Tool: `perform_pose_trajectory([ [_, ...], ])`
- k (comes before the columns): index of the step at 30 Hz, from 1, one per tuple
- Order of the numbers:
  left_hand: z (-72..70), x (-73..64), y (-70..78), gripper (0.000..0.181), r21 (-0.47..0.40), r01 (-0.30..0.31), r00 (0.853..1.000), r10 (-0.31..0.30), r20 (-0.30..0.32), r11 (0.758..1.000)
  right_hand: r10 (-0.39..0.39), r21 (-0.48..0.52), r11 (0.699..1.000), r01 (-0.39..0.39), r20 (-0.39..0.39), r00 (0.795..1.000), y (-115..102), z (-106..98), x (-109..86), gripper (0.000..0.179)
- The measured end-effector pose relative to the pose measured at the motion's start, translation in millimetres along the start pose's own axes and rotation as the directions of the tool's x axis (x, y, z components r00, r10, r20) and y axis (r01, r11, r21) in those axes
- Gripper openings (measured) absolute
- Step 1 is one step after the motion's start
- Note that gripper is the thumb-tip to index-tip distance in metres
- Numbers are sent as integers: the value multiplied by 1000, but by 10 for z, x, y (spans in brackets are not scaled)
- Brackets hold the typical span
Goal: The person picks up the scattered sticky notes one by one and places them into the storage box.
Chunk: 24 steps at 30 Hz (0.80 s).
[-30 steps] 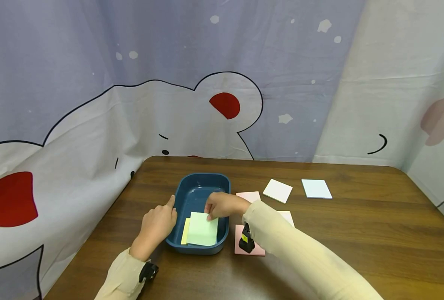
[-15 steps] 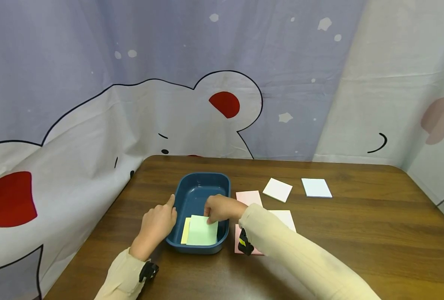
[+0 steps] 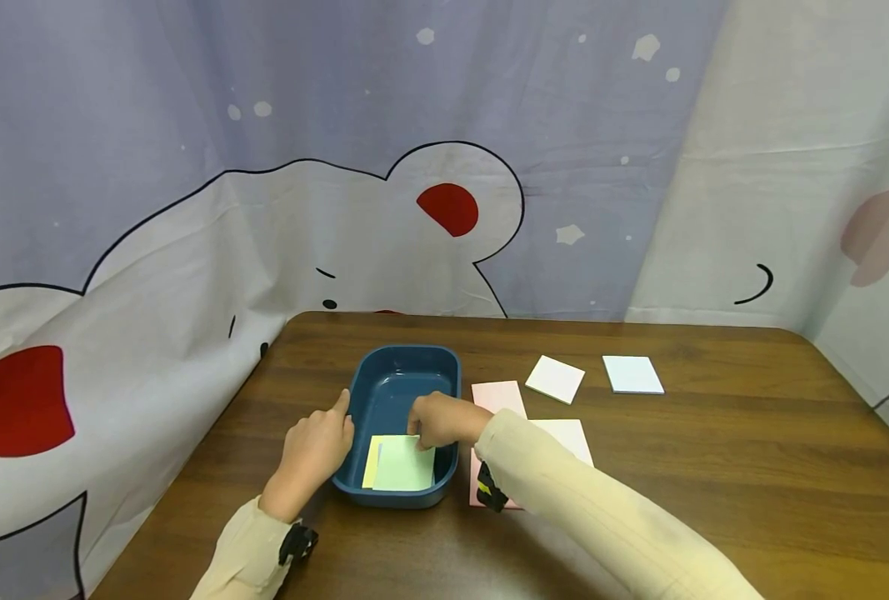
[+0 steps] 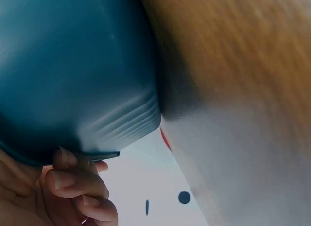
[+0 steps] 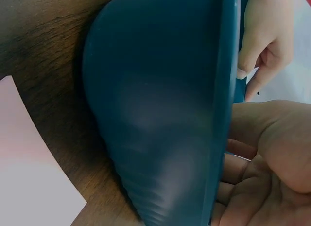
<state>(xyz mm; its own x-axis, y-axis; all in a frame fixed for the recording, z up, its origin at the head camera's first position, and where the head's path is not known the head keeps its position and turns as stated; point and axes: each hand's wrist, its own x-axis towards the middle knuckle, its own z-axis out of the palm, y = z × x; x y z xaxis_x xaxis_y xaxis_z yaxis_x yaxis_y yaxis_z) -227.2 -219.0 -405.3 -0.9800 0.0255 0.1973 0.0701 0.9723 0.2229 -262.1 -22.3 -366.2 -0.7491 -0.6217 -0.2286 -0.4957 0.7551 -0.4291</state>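
A blue plastic bin (image 3: 384, 404) stands on the wooden table. My left hand (image 3: 315, 450) grips its left rim; in the left wrist view, curled fingers (image 4: 73, 180) lie under the rim. Inside the bin's near end, my right hand (image 3: 444, 419) pinches the upper right corner of a light green sticky note pad (image 3: 404, 465). Beneath that pad, a yellow sticky note pad (image 3: 370, 467) shows along the left side, with a sliver of blue between them. In the right wrist view, the bin wall (image 5: 160, 104) hides most of the pinched pad.
Right of the bin lie two pink pads, one farther off (image 3: 498, 398) and one nearer (image 3: 477, 492), partly under my right wrist. A white pad (image 3: 567, 435), a pinkish-white pad (image 3: 555, 379) and a pale blue pad (image 3: 633, 375) lie farther right. A patterned curtain (image 3: 579, 167) hangs behind the table.
My right hand has lowered the green pad slightly toward the bin's near end, and it now lies flatter over the yellow one. My left hand stays on the rim.
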Motion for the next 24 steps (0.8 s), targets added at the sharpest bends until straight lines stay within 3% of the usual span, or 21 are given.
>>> perform_pose_trajectory([
  [6,0,7,-4,49,7,-3,1000,3,19,1000,-6,7,1000,6,-8,1000,-1,-13,-12,21],
  [16,-11,9,-6,49,26,1,1000,-2,26,1000,-62,136,988,70,-61,996,87,-137,-69,24],
  [24,6,18,-12,50,22,4,1000,-5,28,1000,-77,155,982,107,-186,980,212,-292,-188,19],
])
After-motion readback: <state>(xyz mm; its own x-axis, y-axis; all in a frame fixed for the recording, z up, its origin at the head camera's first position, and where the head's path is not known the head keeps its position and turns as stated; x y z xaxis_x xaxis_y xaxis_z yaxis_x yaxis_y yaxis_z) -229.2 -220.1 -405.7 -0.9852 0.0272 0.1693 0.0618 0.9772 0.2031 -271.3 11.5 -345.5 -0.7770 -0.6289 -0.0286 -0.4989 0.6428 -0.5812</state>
